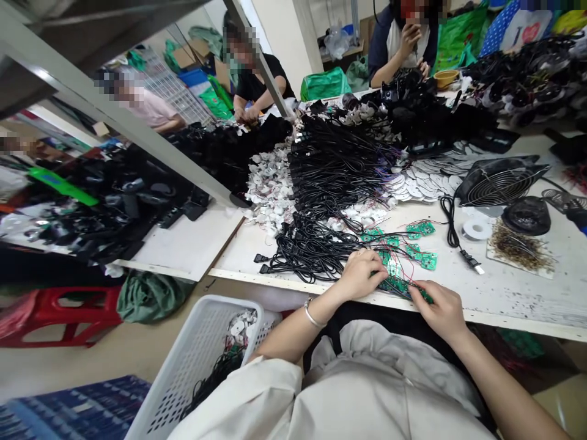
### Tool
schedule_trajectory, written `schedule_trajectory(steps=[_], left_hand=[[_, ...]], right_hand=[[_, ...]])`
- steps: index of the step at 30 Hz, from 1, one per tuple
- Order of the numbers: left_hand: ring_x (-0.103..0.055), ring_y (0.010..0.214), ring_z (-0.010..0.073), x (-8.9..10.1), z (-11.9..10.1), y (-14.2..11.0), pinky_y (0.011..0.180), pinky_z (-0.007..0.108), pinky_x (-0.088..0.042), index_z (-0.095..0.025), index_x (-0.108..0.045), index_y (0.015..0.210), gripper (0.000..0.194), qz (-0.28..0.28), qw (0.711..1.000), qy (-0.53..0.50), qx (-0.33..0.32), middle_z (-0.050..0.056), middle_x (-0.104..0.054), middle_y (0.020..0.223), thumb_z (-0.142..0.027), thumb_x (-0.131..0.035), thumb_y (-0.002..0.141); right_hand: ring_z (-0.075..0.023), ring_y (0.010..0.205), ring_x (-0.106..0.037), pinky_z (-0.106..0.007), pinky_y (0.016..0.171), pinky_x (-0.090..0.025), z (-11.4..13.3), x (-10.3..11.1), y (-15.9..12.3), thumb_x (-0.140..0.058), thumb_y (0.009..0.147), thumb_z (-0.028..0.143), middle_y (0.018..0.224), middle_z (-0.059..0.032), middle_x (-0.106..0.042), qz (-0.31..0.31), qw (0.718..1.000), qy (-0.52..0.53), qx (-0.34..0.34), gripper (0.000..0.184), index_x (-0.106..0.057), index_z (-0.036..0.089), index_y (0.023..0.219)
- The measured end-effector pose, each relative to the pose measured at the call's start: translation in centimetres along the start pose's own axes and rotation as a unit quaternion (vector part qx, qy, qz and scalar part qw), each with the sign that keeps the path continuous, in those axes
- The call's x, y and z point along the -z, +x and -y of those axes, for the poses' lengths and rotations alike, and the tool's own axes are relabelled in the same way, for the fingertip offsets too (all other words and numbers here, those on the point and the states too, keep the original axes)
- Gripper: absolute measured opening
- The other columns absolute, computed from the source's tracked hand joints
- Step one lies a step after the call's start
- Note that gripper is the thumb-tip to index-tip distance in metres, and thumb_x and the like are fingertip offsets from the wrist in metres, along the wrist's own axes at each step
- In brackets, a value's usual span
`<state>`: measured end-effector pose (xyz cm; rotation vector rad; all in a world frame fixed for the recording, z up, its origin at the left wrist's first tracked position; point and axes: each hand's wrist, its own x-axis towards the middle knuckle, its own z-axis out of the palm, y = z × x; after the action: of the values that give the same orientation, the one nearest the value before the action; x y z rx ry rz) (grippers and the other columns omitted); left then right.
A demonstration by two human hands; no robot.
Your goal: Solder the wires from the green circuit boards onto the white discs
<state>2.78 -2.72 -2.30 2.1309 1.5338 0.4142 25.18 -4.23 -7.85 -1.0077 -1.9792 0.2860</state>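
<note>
At the table's front edge my left hand [361, 275] is closed, thumb and fingers pinched by the black cables and green boards; what sits between the fingertips is hard to see. My right hand [437, 307] is pinched on the end of a green circuit board [397, 283], with thin red wires around it. More green circuit boards [420, 230] with red wires lie just behind my hands. Coiled black cables [309, 247] with plugs are spread to the left of my left hand.
Behind lie a heap of black cables [332, 165], white parts [270, 177] and flat white discs [424, 180]. At right are a black fan [502, 180], a solder spool [476, 230] and a debris-covered pad [520, 250]. A white basket [160, 373] stands below left. Co-workers sit across the table.
</note>
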Motion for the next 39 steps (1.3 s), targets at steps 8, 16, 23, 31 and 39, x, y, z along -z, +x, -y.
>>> schedule_trajectory(steps=[8,16,23,31,39], left_hand=[[-0.057,0.11,0.0178,0.1,0.3,-0.1,0.102,0.035,-0.034,-0.024,-0.073,0.095,0.015,0.029,0.999,-0.001,-0.039,0.002,-0.067,0.114,-0.034,-0.063,0.093],[-0.055,0.116,0.019,-1.0,0.7,0.3,0.102,0.035,-0.033,-0.023,-0.073,0.094,0.019,0.013,0.998,0.027,-0.052,0.0,-0.068,0.12,-0.041,-0.066,0.092],[-0.057,0.117,0.0153,-0.5,1.6,0.1,0.102,0.03,-0.034,-0.022,-0.071,0.098,0.018,0.036,0.991,0.015,-0.127,0.001,-0.071,0.116,-0.037,-0.062,0.095],[-0.059,0.106,0.0167,-0.6,1.1,0.5,0.095,0.032,-0.034,-0.022,-0.073,0.099,0.026,0.041,0.988,0.073,-0.126,0.001,-0.074,0.105,-0.042,-0.056,0.098],[-0.057,0.112,0.0177,0.0,1.1,0.5,0.101,0.032,-0.031,-0.022,-0.072,0.107,0.024,0.061,0.987,0.073,-0.128,0.002,-0.072,0.115,-0.037,-0.056,0.098]], right_hand=[[-0.0163,0.064,-0.071,-0.025,0.065,-0.055,0.2,-0.4,-1.5,-0.063,0.091,0.028,0.078,-0.0036,-0.077,-0.028,0.999,-0.017,-0.025,0.012,-0.071,0.02,0.091],[-0.0142,0.049,-0.063,-0.024,0.051,-0.044,-0.2,-0.3,-0.9,-0.058,0.092,0.051,0.067,-0.0045,-0.074,-0.053,0.99,-0.113,-0.066,0.04,-0.072,0.016,0.083],[-0.0203,0.06,-0.069,-0.027,0.054,-0.046,1.1,0.1,-1.3,-0.055,0.089,0.058,0.073,-0.0071,-0.076,0.005,0.968,-0.192,-0.161,0.043,-0.074,0.019,0.088],[-0.0212,0.047,-0.061,-0.032,0.048,-0.048,-1.0,1.5,0.5,-0.052,0.074,0.076,0.065,-0.0055,-0.071,0.168,0.933,-0.094,-0.302,0.055,-0.069,0.024,0.079],[-0.0208,0.044,-0.06,-0.035,0.045,-0.044,-2.1,2.0,2.8,-0.046,0.084,0.05,0.097,-0.0053,-0.077,0.307,0.924,-0.194,-0.116,0.039,-0.072,0.034,0.107]])
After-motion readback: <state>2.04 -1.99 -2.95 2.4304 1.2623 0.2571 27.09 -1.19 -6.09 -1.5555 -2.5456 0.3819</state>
